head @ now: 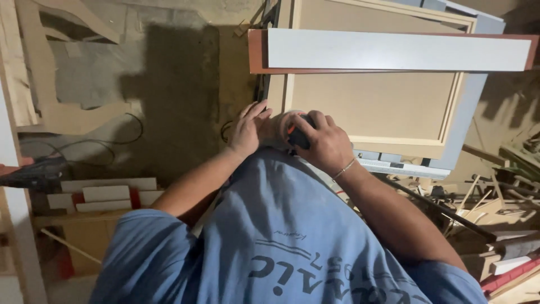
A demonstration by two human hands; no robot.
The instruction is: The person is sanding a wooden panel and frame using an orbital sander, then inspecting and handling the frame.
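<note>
My right hand [324, 142] is closed over a small black and orange power tool [296, 135] at the near left corner of a tan framed door panel [371, 104]. My left hand [248, 128] rests with fingers spread against the tool's pale round body and the panel's edge. Most of the tool is hidden under both hands. A long white board with reddish edges [394, 52] lies across the panel farther away.
My blue shirt fills the lower middle of the view. White offcuts [107, 194] and a dark power tool [34, 174] sit at the left. Curved wooden cutouts [62, 112] lie on the dusty floor. Scrap strips and sticks [495, 208] pile up at the right.
</note>
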